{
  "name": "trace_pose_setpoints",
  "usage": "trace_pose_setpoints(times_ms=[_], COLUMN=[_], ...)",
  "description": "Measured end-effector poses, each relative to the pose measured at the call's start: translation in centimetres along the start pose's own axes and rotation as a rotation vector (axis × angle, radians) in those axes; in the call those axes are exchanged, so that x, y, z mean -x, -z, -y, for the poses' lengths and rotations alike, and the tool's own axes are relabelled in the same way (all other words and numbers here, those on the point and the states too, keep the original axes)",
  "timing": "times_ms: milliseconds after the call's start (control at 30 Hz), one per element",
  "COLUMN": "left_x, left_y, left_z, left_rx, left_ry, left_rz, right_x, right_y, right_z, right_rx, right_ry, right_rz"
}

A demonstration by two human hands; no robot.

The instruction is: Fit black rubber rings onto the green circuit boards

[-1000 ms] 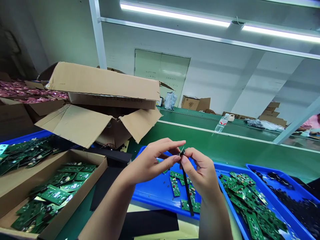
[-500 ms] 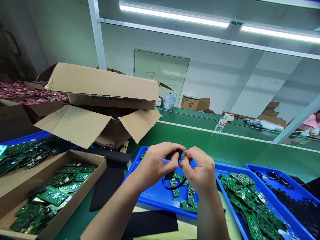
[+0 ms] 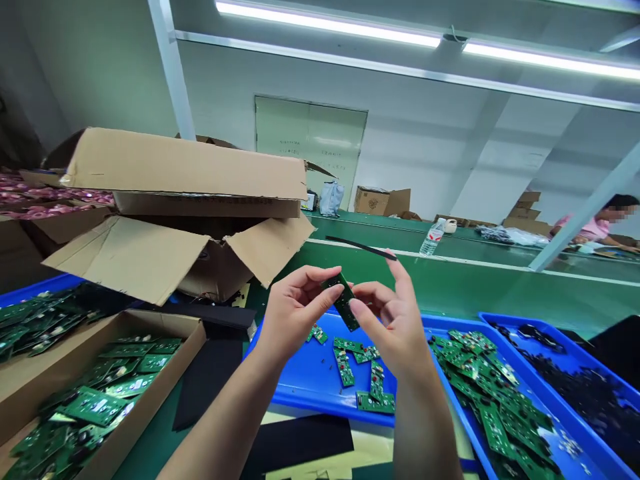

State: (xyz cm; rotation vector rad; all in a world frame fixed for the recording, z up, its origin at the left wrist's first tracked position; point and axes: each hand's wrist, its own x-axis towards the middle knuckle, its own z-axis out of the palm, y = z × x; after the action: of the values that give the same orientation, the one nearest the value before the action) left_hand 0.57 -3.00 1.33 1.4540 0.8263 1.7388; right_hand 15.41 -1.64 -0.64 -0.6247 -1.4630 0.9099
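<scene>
Between my left hand (image 3: 295,310) and my right hand (image 3: 395,330) a small green circuit board (image 3: 343,301) is pinched upright, its end touching my right thumb. My right index finger stands raised. A thin black strip (image 3: 360,247) lies beyond that fingertip, over the green conveyor belt (image 3: 425,280), and I cannot tell whether it touches the finger. Below my hands is a blue plastic tray (image 3: 310,380) holding several loose green boards (image 3: 345,367).
To the right, a blue tray (image 3: 450,327) holds many green boards, and another (image 3: 550,340) holds small black parts. A cardboard tray (image 3: 150,320) of boards sits left, below an open cardboard box (image 3: 175,227). A co-worker (image 3: 590,227) sits far right.
The black strip has left my hands and now appears beyond them over the belt. My hands have parted and pinch a green board. The view has shifted slightly.
</scene>
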Motion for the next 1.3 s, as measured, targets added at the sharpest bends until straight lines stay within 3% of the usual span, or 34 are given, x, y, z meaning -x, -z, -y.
trace_pose_setpoints(times_ms=[67,267,433,567,700,833,933,1000,1067,1167,1300], left_x=[-0.2,-1.0,-1.2,-1.4,-2.0,-2.4,-2.4,-2.4,-2.4,-2.3,-2.0], left_y=[-0.1,1.0,1.2,0.7,1.1,2.3,2.9,3.1,3.2,3.1,2.8], left_z=[0.4,0.9,1.2,1.9,2.3,1.8,1.2,0.9,0.7,0.5,0.0], left_rx=[-0.142,-0.540,-0.589,-0.482,-0.442,-0.497,-0.525,-0.537,-0.535,-0.532,-0.561], left_ry=[-0.072,-0.456,-0.506,-0.350,-0.204,-0.241,-0.258,-0.266,-0.267,-0.270,-0.286], left_rz=[-0.025,-0.041,-0.037,-0.024,0.125,0.127,0.086,0.068,0.083,0.131,0.180], right_x=[0.0,-0.3,-0.3,-1.0,-1.4,1.3,4.7,6.6,7.8,8.3,7.5], right_y=[-0.4,-0.4,-0.4,0.5,4.9,13.1,18.6,20.9,22.2,22.1,18.5], right_z=[-0.1,0.2,0.7,1.8,2.0,-0.7,-3.3,-4.5,-5.1,-5.5,-7.0], right_rx=[0.063,0.133,0.248,0.327,0.479,0.910,1.052,1.129,1.175,1.195,1.111], right_ry=[-0.014,0.034,0.144,0.171,0.106,-0.284,-0.458,-0.547,-0.594,-0.593,-0.484], right_rz=[0.007,0.074,0.119,0.128,-0.021,-0.261,-0.399,-0.457,-0.465,-0.438,-0.276])
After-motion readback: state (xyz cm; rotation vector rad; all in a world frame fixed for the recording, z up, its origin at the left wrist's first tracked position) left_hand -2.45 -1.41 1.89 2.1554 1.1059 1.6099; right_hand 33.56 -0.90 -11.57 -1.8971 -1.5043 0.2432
